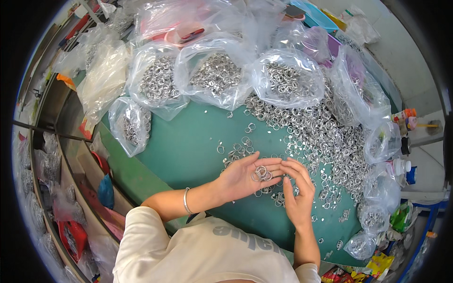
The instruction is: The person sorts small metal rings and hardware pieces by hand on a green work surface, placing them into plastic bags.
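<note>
Containers 1st: three big clear bags in a row at the table's far side, L bag point(168, 111), mid bag point(212, 96), R bag point(293, 99), mouths open, each w/ lots of silver metal rings point(218, 73) inside. Smaller clear bag point(118, 107) near the table's L edge, also part-filled w/ rings; small bag point(361, 252) at lower R, same sort of stuff. Red basket point(82, 234) at lower L w/ greyish bits, too small to ID. Big loose heap point(339, 146) on the green table point(177, 146), far R. Held rings point(262, 174), a few, lie on fingers of L hand point(245, 177), overlapping; round, so no clear long axis, openings facing approx. up. L hand open, palm up, fingers pointing R. R hand point(299, 195) half-curled, thumb apart from fingers, tips next to L fingertips; can't tell if touching.
</note>
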Available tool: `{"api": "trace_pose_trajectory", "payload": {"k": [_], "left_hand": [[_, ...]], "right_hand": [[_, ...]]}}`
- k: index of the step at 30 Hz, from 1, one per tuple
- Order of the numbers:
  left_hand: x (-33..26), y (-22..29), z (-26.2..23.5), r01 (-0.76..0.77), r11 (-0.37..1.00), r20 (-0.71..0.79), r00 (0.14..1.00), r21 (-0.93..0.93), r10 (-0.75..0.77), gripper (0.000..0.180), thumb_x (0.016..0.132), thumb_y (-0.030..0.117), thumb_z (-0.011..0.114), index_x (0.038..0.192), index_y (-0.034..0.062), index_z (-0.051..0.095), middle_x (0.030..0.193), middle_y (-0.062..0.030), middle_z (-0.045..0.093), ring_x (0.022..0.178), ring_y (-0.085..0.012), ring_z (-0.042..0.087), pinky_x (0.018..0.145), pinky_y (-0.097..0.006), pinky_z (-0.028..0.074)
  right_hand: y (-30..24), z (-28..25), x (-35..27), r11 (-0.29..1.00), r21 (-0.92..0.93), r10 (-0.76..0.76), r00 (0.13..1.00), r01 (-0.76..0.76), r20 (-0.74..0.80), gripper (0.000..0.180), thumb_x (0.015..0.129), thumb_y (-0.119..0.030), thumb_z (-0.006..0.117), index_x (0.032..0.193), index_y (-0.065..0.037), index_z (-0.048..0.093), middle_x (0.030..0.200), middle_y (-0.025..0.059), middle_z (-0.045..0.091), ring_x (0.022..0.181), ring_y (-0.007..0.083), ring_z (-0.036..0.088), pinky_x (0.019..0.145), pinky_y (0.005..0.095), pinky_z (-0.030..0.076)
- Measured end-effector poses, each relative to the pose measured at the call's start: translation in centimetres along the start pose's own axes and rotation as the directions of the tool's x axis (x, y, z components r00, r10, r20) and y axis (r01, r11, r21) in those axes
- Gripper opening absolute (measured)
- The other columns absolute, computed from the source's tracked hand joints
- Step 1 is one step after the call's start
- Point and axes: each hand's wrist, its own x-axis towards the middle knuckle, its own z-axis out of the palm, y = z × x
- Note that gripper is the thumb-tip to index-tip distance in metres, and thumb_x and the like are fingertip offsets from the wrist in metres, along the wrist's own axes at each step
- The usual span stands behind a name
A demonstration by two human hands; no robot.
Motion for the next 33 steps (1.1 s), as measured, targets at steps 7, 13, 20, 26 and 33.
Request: {"api": "trace_pose_trajectory", "payload": {"k": [7, 13, 20, 26, 33], "left_hand": [[-4.5, -0.9, -3.8, -0.246, 0.966, -0.144, 0.956, 0.078, 0.255, 0.039, 0.097, 0.016, 0.044, 0.128, -0.0075, 0.04, 0.122, -0.0176, 0.054, 0.108, -0.0221, 0.057, 0.09, -0.029, 0.05], [-9.6, 0.4, -5.9, -0.467, 0.876, -0.463, 0.754, 0.118, 0.465, 0.033, 0.094, 0.008, 0.043, 0.123, -0.0087, 0.043, 0.111, -0.0162, 0.056, 0.106, -0.0258, 0.056, 0.094, -0.036, 0.048], [-9.7, 9.6, -7.7, -0.716, 0.69, -0.287, 0.687, -0.105, 0.668, 0.031, 0.085, 0.0, 0.042, 0.116, -0.0031, 0.043, 0.101, -0.016, 0.053, 0.095, -0.0304, 0.056, 0.089, -0.044, 0.049], [-8.0, 22.1, -0.6, -0.819, 0.233, -0.144, 0.184, 0.525, 0.972, 0.029, 0.088, 0.005, 0.046, 0.116, 0.0, 0.047, 0.125, -0.0172, 0.044, 0.118, -0.031, 0.042, 0.097, -0.048, 0.038], [-5.8, 9.2, -3.5, -0.226, -0.462, 0.512, 0.299, 0.858, 0.805, 0.029, 0.084, 0.005, 0.053, 0.112, -0.0027, 0.056, 0.113, -0.0133, 0.058, 0.11, -0.0234, 0.053, 0.097, -0.032, 0.038]], "right_hand": [[-0.3, 0.9, -6.1, 0.984, 0.113, 0.135, 0.991, -0.136, 0.012, 0.017, 0.081, 0.005, 0.052, 0.094, 0.004, 0.063, 0.096, 0.0151, 0.064, 0.093, 0.0288, 0.062, 0.085, 0.0344, 0.045], [-0.5, 0.8, -8.6, 0.983, 0.04, 0.168, 0.962, -0.181, 0.214, 0.015, 0.081, 0.004, 0.053, 0.092, 0.004, 0.063, 0.091, 0.0132, 0.066, 0.088, 0.0253, 0.062, 0.082, 0.0327, 0.046], [0.4, 0.9, -9.4, 0.98, 0.035, 0.185, 0.959, -0.197, 0.215, 0.016, 0.081, 0.003, 0.054, 0.095, 0.004, 0.062, 0.092, 0.0145, 0.065, 0.089, 0.0276, 0.062, 0.084, 0.0335, 0.045], [0.0, 0.0, -9.8, 0.978, -0.053, 0.209, 0.963, -0.203, 0.169, 0.017, 0.083, 0.002, 0.054, 0.097, 0.004, 0.062, 0.095, 0.015, 0.064, 0.088, 0.0258, 0.062, 0.08, 0.0313, 0.046], [1.8, -0.6, -13.3, 0.925, -0.282, 0.25, 0.967, -0.254, -0.052, 0.018, 0.08, 0.001, 0.059, 0.098, 0.002, 0.062, 0.095, 0.0161, 0.061, 0.088, 0.0325, 0.057, 0.078, 0.036, 0.045]]}}
